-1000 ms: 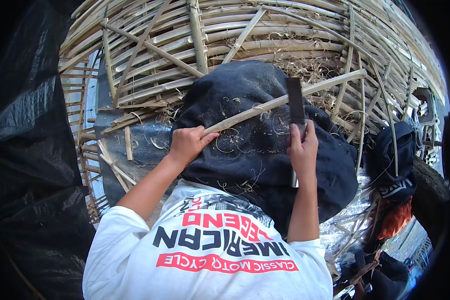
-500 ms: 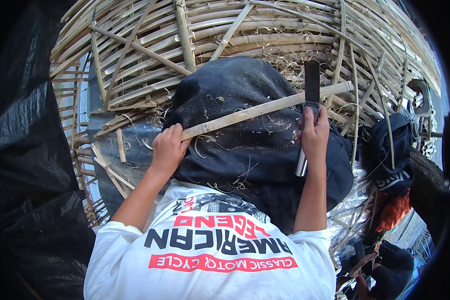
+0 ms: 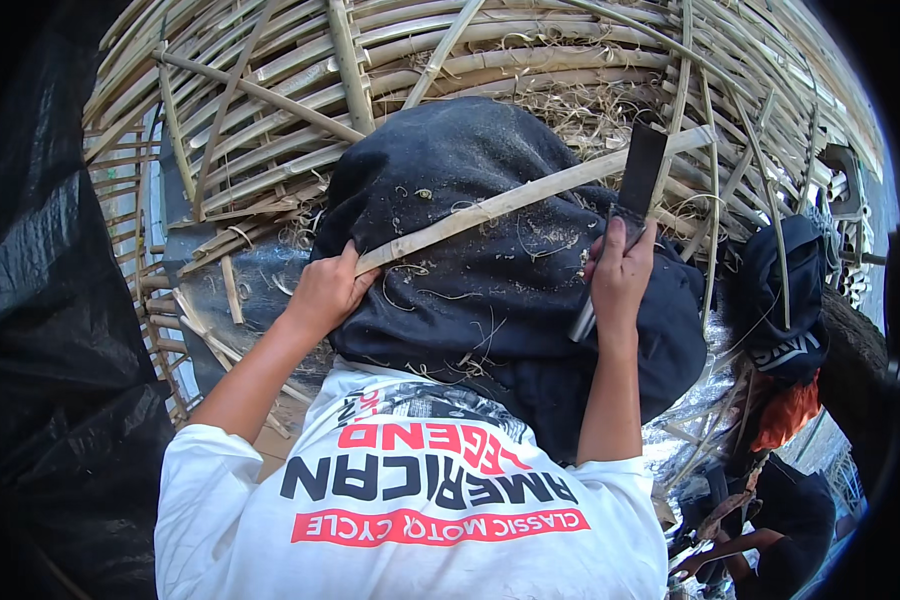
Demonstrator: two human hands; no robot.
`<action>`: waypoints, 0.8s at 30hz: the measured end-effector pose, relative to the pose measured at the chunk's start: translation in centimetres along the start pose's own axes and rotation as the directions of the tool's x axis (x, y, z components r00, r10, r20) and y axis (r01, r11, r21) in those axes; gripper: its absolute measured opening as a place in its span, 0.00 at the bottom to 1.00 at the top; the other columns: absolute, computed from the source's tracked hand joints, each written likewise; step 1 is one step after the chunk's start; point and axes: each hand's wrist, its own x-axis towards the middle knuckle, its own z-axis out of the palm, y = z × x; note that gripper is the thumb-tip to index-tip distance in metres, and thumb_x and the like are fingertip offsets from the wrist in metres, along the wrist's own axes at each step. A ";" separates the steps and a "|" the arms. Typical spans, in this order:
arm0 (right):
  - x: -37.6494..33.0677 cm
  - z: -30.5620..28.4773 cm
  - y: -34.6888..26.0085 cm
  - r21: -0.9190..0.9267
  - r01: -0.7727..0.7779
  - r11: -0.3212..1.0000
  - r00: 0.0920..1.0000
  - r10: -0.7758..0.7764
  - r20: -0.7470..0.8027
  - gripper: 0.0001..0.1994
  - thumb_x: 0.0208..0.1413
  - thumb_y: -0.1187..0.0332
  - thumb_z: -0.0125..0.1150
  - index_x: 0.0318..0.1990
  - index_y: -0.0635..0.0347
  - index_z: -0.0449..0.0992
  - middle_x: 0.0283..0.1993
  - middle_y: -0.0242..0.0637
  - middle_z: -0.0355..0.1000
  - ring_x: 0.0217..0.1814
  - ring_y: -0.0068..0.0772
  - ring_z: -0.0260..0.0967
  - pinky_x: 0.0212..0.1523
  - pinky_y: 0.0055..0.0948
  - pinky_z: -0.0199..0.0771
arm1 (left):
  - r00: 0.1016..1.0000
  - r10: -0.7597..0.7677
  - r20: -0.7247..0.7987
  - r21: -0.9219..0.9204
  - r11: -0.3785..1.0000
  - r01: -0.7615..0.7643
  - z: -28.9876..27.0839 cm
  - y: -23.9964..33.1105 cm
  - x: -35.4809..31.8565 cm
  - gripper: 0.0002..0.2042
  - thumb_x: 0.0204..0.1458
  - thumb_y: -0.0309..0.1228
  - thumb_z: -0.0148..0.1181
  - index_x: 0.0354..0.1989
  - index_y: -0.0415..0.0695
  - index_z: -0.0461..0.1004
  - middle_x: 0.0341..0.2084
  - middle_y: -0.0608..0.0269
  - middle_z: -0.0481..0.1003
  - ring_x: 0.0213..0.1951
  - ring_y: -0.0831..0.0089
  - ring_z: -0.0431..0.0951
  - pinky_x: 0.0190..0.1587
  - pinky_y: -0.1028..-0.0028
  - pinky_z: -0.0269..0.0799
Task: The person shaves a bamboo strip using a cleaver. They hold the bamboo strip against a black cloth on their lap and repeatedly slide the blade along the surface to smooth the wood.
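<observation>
My left hand (image 3: 328,292) is closed round the near left end of a pale bamboo strip (image 3: 510,208). The strip slants up to the right across dark cloth (image 3: 460,165) draped over my lap, which is dotted with shavings. In my right hand (image 3: 620,275) is a knife (image 3: 642,165) with a broad, dark, square-ended blade and a metal tube-like handle sticking out below the fist. The blade points up, leaning right, and crosses the strip near its far end. Whether the edge touches the strip I cannot tell.
Ahead lie rows of split bamboo (image 3: 530,62) with curly shavings (image 3: 610,105). A black sheet (image 3: 60,300) hangs at the left. Toward the right are a dark bag (image 3: 782,290) and an orange cloth (image 3: 788,412). Another person's arm (image 3: 740,548) shows at lower right.
The knife has tilted, its blade tip going right and its handle end left. My left hand has shifted slightly left with the strip. At lower right the other person's arm has come into view.
</observation>
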 end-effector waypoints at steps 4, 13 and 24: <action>-0.5 0.7 0.2 0.024 -0.054 0.998 0.999 0.054 0.008 0.10 0.68 0.62 0.50 0.42 0.60 0.63 0.19 0.28 0.64 0.15 0.15 0.62 0.14 0.19 0.61 | 1.000 0.027 -0.009 0.021 0.999 -0.027 -0.4 0.4 0.3 0.24 0.60 0.43 0.55 0.49 0.28 0.68 0.21 0.40 0.76 0.27 0.42 0.79 0.29 0.52 0.74; 0.1 -1.2 -1.2 0.034 -0.087 0.996 0.991 0.083 0.104 0.08 0.68 0.63 0.51 0.40 0.57 0.65 0.18 0.27 0.63 0.14 0.14 0.60 0.14 0.18 0.59 | 0.998 0.035 0.047 0.025 0.999 -0.036 0.2 -0.7 0.2 0.22 0.61 0.39 0.53 0.54 0.33 0.65 0.23 0.40 0.75 0.28 0.39 0.77 0.30 0.50 0.72; 2.0 -3.3 -0.7 0.023 -0.108 0.994 0.980 0.102 0.169 0.10 0.67 0.62 0.52 0.46 0.59 0.68 0.17 0.26 0.62 0.15 0.15 0.61 0.15 0.20 0.60 | 0.997 0.072 0.042 0.052 0.996 -0.074 0.3 -0.7 0.4 0.21 0.60 0.39 0.53 0.52 0.31 0.65 0.23 0.40 0.75 0.28 0.40 0.77 0.30 0.50 0.73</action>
